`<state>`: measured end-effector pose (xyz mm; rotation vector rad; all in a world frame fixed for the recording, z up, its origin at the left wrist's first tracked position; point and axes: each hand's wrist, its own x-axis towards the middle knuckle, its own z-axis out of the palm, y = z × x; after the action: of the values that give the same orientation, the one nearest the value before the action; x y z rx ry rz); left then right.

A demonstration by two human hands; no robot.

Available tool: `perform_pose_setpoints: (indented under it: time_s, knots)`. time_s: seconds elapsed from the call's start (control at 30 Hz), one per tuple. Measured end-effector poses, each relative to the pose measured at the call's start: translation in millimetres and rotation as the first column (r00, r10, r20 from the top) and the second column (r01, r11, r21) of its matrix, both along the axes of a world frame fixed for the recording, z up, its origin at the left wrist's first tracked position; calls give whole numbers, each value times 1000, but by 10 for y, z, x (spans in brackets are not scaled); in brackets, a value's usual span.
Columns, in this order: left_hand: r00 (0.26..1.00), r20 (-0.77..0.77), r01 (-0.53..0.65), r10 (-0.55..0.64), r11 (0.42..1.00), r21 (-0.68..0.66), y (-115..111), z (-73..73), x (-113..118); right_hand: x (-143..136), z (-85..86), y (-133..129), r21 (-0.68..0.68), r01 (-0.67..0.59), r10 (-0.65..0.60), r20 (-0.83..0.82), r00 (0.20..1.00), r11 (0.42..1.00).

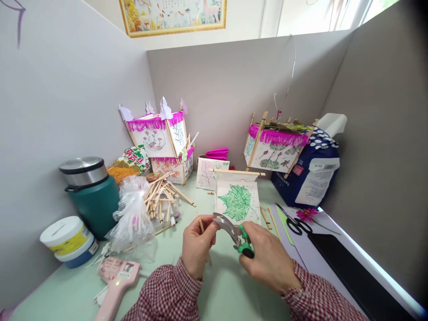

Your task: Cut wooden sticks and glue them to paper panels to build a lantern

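Note:
My left hand (199,243) pinches a thin wooden stick (210,258), whose lower end points down toward the table. In my right hand (267,252) are green-handled pruning shears (230,228), gripped around the handles. The curved metal blades reach to the fingertips of my left hand; whether they touch the stick I cannot tell. Just behind both hands is a paper panel with a green leaf print (238,201), with wooden sticks along its edges. A heap of loose wooden sticks (163,196) lies to the left.
Decorated paper lanterns (152,138) stand at the back left, another lantern (276,147) at the back right. On the left are a pink glue gun (117,285), a plastic bag (132,218) and a green flask (93,200). Black scissors (299,226) lie on paper at right.

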<state>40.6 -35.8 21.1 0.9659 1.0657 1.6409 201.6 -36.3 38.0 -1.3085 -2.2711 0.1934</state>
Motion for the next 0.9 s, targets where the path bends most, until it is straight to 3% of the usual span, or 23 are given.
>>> perform_pose_setpoints:
  time_s: [0.2, 0.63, 0.77, 0.9]
  knots:
    - [998, -44, -45, 46, 999, 15, 13, -35, -11, -24, -10, -10, 42, 13, -13, 0, 1000, 999]
    - [984, -142, -107, 109, 994, 20, -6, -28, -15, -43, -52, -21, -11, 16, -16, -8, 1000, 1000]
    - [981, -156, -110, 115, 993, 42, -3, -42, -37, -40, -62, -10, -97, 13, -16, -26, 1000, 995]
    - [987, -150, -47, 50, 999, 24, -4, -35, -55, -46, -42, 15, -238, -65, 40, -110, 993, 969]
